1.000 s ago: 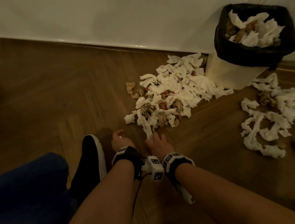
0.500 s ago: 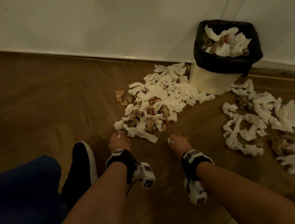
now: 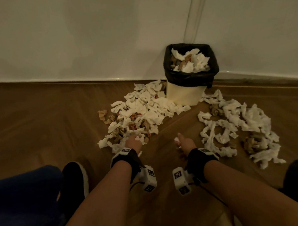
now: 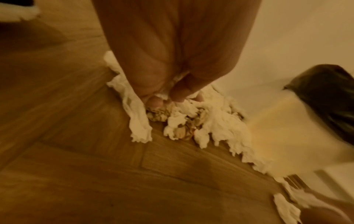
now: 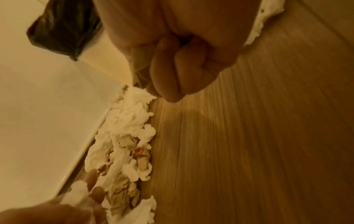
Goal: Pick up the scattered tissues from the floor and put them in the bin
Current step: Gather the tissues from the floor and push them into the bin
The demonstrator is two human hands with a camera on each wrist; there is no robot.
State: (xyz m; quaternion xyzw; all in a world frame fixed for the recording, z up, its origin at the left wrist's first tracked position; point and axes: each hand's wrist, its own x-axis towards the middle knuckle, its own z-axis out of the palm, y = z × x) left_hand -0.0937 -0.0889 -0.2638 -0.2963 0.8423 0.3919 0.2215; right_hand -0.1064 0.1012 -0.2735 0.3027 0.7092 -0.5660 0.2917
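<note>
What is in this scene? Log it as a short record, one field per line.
setting: wooden floor meeting a white wall
bin: bin with a black liner, against the wall, tissues already inside
left pile: tissues left of the bin, white mixed with brown
right pile: tissues right of the bin
left hand: left hand grips tissue at the near edge of the left pile
right hand: right hand fisted, a bit of white tissue showing, between the piles

Left hand [image 3: 133, 142] grips white tissue at the near edge of the left tissue pile [image 3: 142, 111]; right hand [image 3: 185, 143] holds a small tissue wad [image 3: 177, 140] above the floor [image 3: 37, 122]; bin [image 3: 190, 73] stands against the wall [image 3: 84, 37].
</note>
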